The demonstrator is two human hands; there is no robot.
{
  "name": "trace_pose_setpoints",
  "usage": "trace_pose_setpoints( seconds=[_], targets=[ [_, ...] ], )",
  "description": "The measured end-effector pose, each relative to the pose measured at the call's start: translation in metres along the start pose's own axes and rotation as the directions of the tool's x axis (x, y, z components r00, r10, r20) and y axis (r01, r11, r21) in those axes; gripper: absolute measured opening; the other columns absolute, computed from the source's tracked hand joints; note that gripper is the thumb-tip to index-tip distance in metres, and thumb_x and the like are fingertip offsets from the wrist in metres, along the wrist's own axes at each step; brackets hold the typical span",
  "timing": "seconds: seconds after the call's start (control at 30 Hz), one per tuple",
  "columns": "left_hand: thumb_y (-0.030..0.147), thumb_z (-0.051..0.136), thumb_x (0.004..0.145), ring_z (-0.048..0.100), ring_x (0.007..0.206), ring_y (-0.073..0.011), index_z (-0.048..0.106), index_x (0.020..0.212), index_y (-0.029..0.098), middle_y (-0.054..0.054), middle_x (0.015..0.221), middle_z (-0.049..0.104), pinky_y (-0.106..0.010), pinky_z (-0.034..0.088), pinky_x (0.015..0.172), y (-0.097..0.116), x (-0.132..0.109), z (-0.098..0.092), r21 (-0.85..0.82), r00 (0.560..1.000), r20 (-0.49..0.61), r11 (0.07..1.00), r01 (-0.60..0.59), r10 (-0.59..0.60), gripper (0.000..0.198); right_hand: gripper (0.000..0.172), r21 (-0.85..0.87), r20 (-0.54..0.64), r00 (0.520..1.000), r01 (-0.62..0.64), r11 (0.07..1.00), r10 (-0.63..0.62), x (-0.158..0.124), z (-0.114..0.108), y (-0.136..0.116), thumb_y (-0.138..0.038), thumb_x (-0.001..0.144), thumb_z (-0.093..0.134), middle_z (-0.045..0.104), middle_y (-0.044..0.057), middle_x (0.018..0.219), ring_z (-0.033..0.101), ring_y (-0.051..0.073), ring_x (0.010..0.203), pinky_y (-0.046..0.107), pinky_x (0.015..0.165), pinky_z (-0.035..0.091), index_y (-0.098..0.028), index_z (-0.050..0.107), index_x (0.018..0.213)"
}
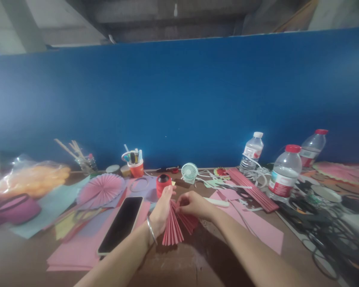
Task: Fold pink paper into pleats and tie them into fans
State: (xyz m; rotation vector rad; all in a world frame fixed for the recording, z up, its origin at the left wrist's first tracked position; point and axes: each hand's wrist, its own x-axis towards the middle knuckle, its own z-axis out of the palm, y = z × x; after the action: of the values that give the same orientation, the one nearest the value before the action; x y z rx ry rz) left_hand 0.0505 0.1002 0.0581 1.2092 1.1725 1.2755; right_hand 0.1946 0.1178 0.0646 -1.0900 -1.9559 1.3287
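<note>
A pleated red-pink paper fan (172,231) hangs between my hands, spread into two folded sections that meet near the top. My left hand (164,207), with a silver bangle at its wrist, is closed on the left section. The fingers of my right hand (193,205) are pinched at the top of the right section. Just behind my left hand stands a red cylindrical object (163,184) with a dark top. Part of the fan is hidden by my fingers.
A phone (122,225) lies on pink paper at left, near a round pleated fan (101,190). Behind are a cup of tools (136,168) and a small green fan (189,172). Folded red strips (253,189), bottles (285,173) and black cords (332,227) occupy the right.
</note>
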Motion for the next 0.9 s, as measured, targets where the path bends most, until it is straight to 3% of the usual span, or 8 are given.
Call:
trace_pose_setpoints(
  seconds=[0.13,0.3,0.63,0.9],
  targets=[
    [0.041,0.054,0.074,0.056,0.067,-0.0125,0.05,0.093,0.018,-0.002,0.082,0.058,-0.027,0.046,0.066,0.008,-0.001,0.001,-0.008,0.995,0.098,1.0,0.006,-0.005,0.03,0.022,0.066,-0.075,0.996,0.043,0.997,-0.038,0.0,-0.014,0.001,-0.034,0.067,0.059,0.057,-0.001,0.064,0.046,0.009,0.055,0.02,0.052,0.033,-0.013,0.06,0.074],
    [0.034,0.064,0.067,0.058,0.078,-0.0167,0.057,0.083,0.014,-0.005,0.082,0.062,-0.028,0.043,0.073,0.013,0.006,-0.006,0.048,0.99,0.13,0.997,-0.052,0.045,0.027,0.028,0.109,-0.186,0.981,0.08,0.991,-0.059,0.005,-0.024,0.009,-0.038,0.067,0.06,0.056,-0.001,0.067,0.047,0.01,0.06,0.021,0.058,0.035,-0.012,0.059,0.077],
    [0.029,0.065,0.065,0.058,0.076,-0.0161,0.06,0.083,0.013,-0.005,0.08,0.064,-0.027,0.043,0.071,0.013,0.008,-0.009,0.109,0.986,0.135,0.988,-0.108,0.093,0.025,0.027,0.197,-0.2,0.978,0.096,0.976,-0.056,0.007,-0.009,0.01,-0.037,0.066,0.062,0.052,-0.002,0.062,0.043,0.008,0.054,0.019,0.05,0.03,-0.013,0.056,0.074],
    [0.025,0.062,0.068,0.059,0.081,-0.0168,0.059,0.086,0.014,-0.006,0.085,0.064,-0.028,0.043,0.076,0.018,0.006,-0.007,0.103,0.983,0.159,0.989,-0.106,0.089,0.021,0.029,0.214,-0.193,0.979,0.101,0.972,-0.059,0.004,-0.007,0.006,-0.037,0.067,0.062,0.057,0.001,0.07,0.05,0.011,0.062,0.021,0.056,0.036,-0.012,0.057,0.081]
  ],
)
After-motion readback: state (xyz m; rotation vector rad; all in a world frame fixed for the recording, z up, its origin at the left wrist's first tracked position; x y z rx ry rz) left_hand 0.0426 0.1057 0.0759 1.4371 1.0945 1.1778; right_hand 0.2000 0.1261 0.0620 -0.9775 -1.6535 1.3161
